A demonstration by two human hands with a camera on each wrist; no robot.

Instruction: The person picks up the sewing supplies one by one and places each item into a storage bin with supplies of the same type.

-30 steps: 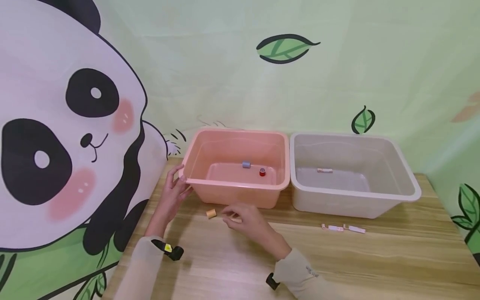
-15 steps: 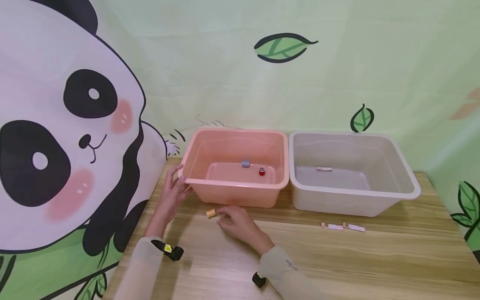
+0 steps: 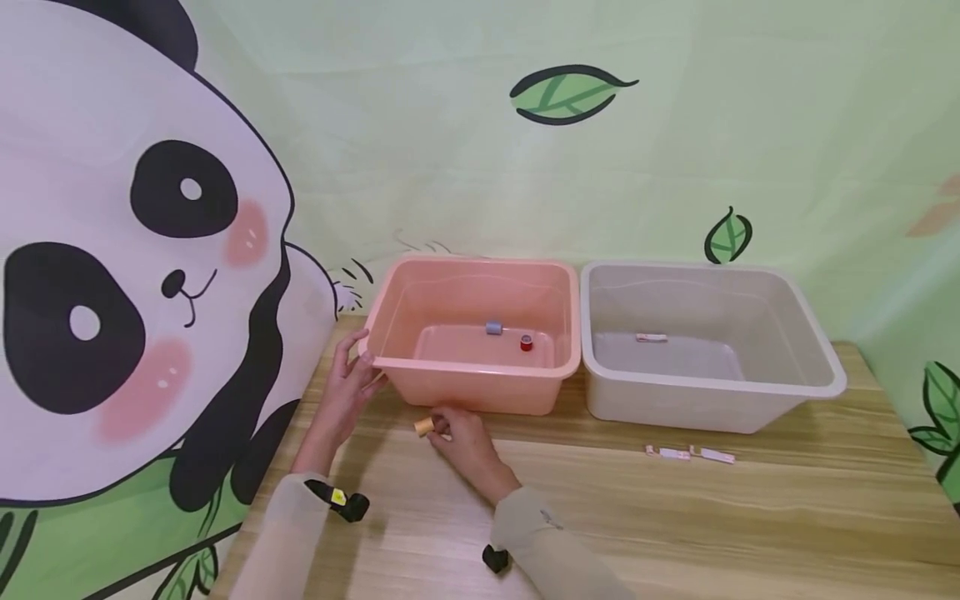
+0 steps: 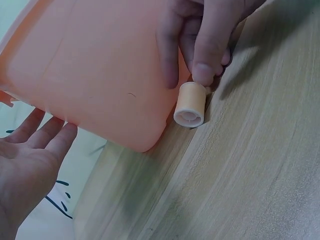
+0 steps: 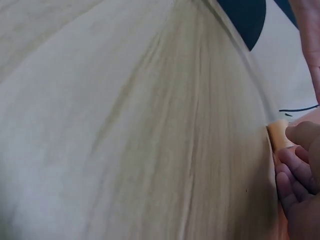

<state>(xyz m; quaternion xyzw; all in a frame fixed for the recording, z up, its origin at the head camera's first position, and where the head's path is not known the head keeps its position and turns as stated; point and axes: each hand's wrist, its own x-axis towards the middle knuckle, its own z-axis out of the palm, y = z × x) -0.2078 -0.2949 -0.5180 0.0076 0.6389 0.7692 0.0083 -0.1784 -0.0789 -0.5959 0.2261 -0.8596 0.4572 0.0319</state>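
Orange spool lies sideways, hollow end facing left.

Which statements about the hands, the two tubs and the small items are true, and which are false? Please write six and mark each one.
1. The left hand touches the pink tub. True.
2. The orange spool lies inside the pink tub. False: the orange spool is outside, in front of it.
3. A blue item and a red item lie in the pink tub. True.
4. The gray tub holds a small light-colored item. True.
5. The gray tub stands left of the pink tub. False: it stands right.
6. The right hand reaches into the gray tub. False: the right hand is at the orange spool.
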